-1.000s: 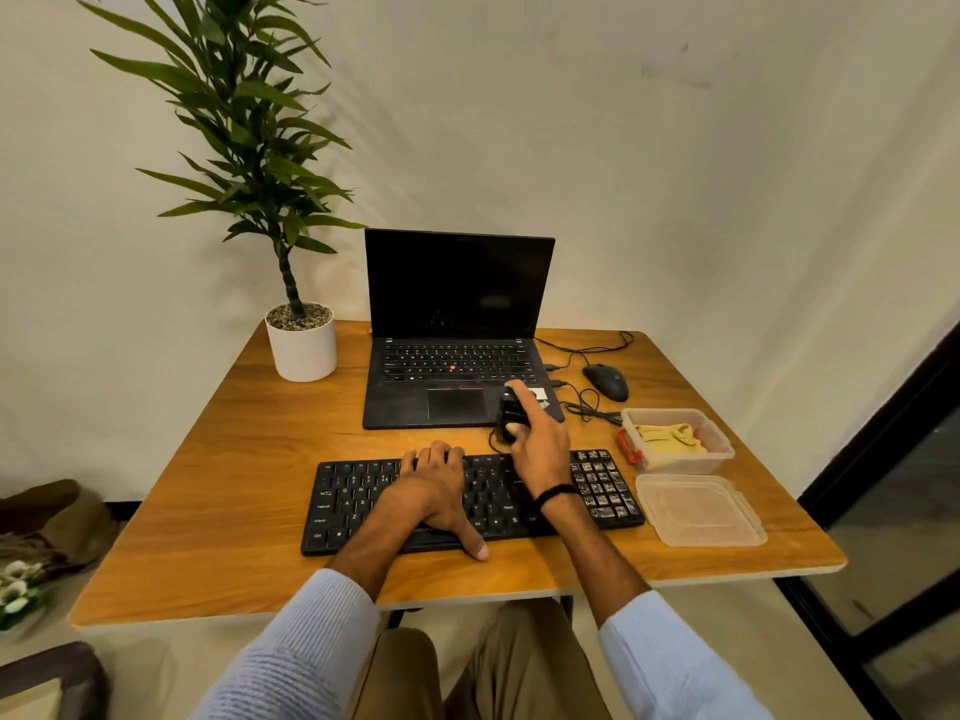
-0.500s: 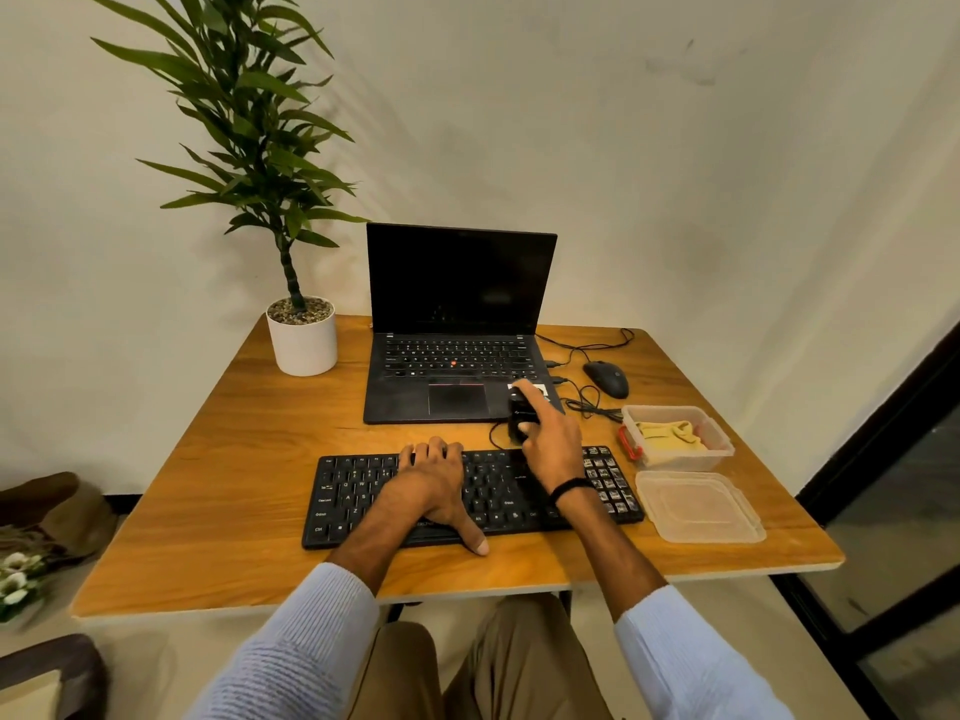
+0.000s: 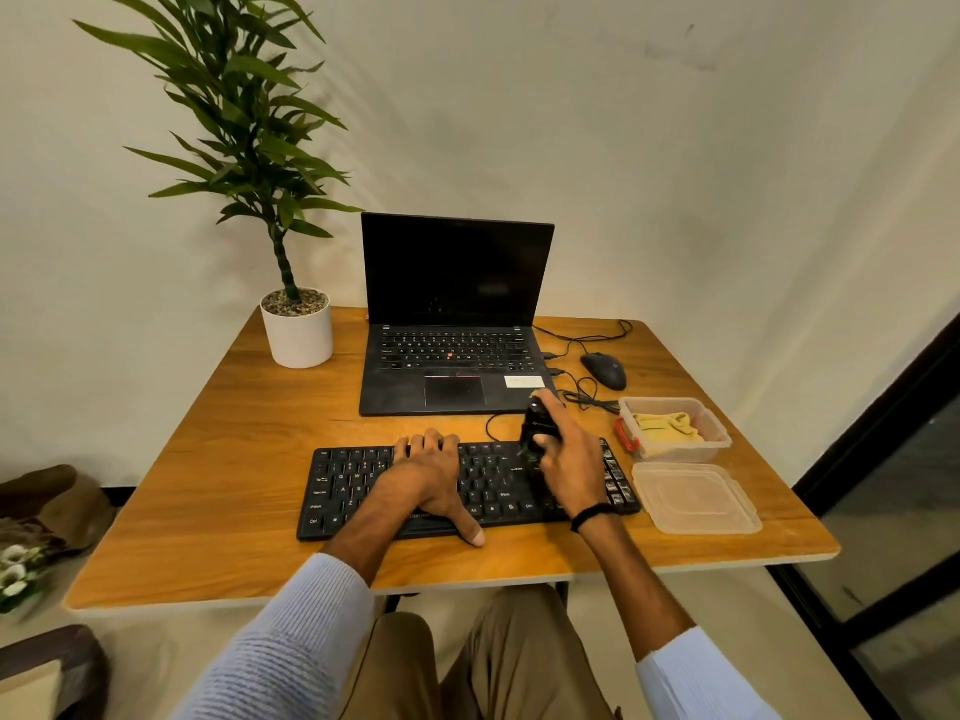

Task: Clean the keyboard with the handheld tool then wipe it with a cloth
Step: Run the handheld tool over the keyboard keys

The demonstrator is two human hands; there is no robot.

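The first step is in hand, judging by the layout. The right grip (image 3: 569, 459) is curled round the black handheld tool (image 3: 537, 426), thumb side up, and holds its lower end down at the keys. The keyboard (image 3: 348, 491) lies directly under both grips. The tool stands over its right half, just inward of the number pad. The left grip (image 3: 426, 470) holds nothing. It lies flat with straight fingers on the middle keys, thumb over the front edge, and seems to steady the board.

The next move likely calls for drawing the tool along the rows toward the left grip, which must then lift or slide aside, since it covers keys not reached.

The yellow cloth (image 3: 667, 426) waits in an open clear container (image 3: 675, 452) just outward of the right grip, with the lid (image 3: 696, 498) nearer the person beside it. Beyond the right grip sit tangled cables (image 3: 582, 394), a mouse (image 3: 603, 370) and the laptop (image 3: 452, 356). The cables could snag a wide sweep. A potted plant (image 3: 297, 335) stands well apart, beyond the left grip, on the wooden surface (image 3: 234, 459).
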